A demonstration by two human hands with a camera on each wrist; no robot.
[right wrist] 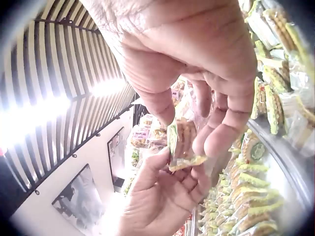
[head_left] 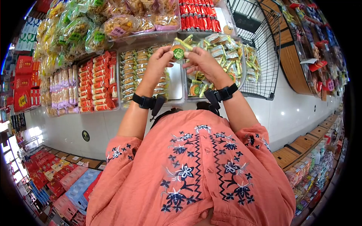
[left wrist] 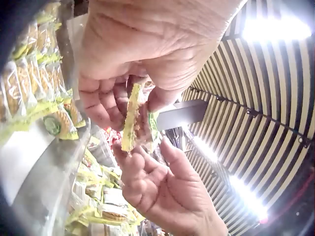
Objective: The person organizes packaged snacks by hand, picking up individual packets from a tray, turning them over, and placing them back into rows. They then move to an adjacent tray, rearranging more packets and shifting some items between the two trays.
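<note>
So both hands have fingers curled in, the left hand [head_left: 157, 63] and right hand [head_left: 205, 63] pinching opposite edges of one little wrapped snack [head_left: 178, 53], up over the clear bins, fingertips hiding its sides. Neat rows of packets [head_left: 129, 71] sit under the left, a messy pile of packs [head_left: 229, 56] under the right, bin walls between, wire cart [head_left: 274, 71] just beside.
</note>
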